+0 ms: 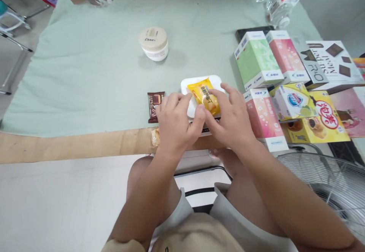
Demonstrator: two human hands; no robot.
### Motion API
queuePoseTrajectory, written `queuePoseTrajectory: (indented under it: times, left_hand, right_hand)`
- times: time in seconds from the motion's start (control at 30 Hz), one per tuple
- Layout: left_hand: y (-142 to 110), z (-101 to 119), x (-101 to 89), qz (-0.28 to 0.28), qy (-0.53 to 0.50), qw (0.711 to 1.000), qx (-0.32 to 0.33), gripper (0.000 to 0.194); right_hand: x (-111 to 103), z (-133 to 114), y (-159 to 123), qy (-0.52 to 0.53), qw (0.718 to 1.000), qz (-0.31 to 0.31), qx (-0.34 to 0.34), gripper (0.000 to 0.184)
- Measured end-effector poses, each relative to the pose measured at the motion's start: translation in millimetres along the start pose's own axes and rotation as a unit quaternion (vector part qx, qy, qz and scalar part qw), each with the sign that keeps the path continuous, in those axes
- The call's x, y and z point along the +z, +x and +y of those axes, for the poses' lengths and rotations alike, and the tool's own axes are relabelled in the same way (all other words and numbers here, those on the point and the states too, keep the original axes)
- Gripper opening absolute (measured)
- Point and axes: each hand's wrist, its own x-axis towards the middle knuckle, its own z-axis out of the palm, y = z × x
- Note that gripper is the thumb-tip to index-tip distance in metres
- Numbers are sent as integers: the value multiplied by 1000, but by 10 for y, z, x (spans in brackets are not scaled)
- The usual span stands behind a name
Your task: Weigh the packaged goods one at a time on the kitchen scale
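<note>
A yellow snack packet (204, 95) lies in a small white tray (185, 82) near the table's front edge. My right hand (232, 119) is over the tray's right side, fingers apart, with fingertips at the packet's edge. On the other side, my left hand (176, 126) is bent with its thumb apart from the fingers, and holds nothing that I can see. Its fingers partly cover a brown wrapped snack (153, 107). A clear-wrapped snack (155, 137) peeks out beside the left hand. Below the tray, a dark item (205, 129) is mostly hidden by both hands.
Behind the tray stands a Dove jar (154, 45). Several boxes, including a green one (258, 60) and a yellow one (325, 117), crowd the right side. Plastic bottles (278, 8) are at the back right. A fan (327, 187) is below the table's right edge.
</note>
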Motion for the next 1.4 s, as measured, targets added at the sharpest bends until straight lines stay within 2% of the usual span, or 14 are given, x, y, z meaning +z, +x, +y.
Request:
queuePoseTrajectory:
  times: [0.1,0.17,0.33,0.47,0.57,0.67,0.8,0.9,1.0,1.13,1.27,1.4]
  left_hand:
    - [10,-13,-27,40,-60,997,21,48]
    - [21,15,-37,18,-102,995,9,51]
    - [56,154,5,-84,-160,981,-72,55]
    - [89,198,91,-86,-192,975,-65,55]
    - [111,185,159,-83,-235,968,-33,55]
    - [131,180,219,-84,-273,958,6,59]
    - [151,205,275,-66,-262,962,42,64]
    - [155,226,302,-74,-248,965,51,61]
    - [155,242,325,-84,-238,966,52,61]
    - [156,259,340,-82,-236,967,56,61]
    - [168,257,315,-56,-251,964,63,57]
    - [174,240,263,-34,-275,958,66,53]
  right_hand:
    - [-15,-5,18,13,1000,7,13,50]
    - [-1,-14,30,16,1000,12,13,49]
    - [94,-45,51,14,1000,1,18,51]
    - [190,-17,100,29,999,-31,35,39]
    - [218,45,167,39,998,-3,45,32]
    - [195,139,263,45,996,40,63,33]
    - [166,324,446,23,989,113,89,33]
    - [179,465,601,-19,981,133,138,32]
    - [197,542,720,-45,977,102,183,33]
    - [177,517,770,-79,973,12,216,32]
    - [116,389,719,-93,976,-13,194,36]
    - [72,251,654,-79,980,-71,171,36]
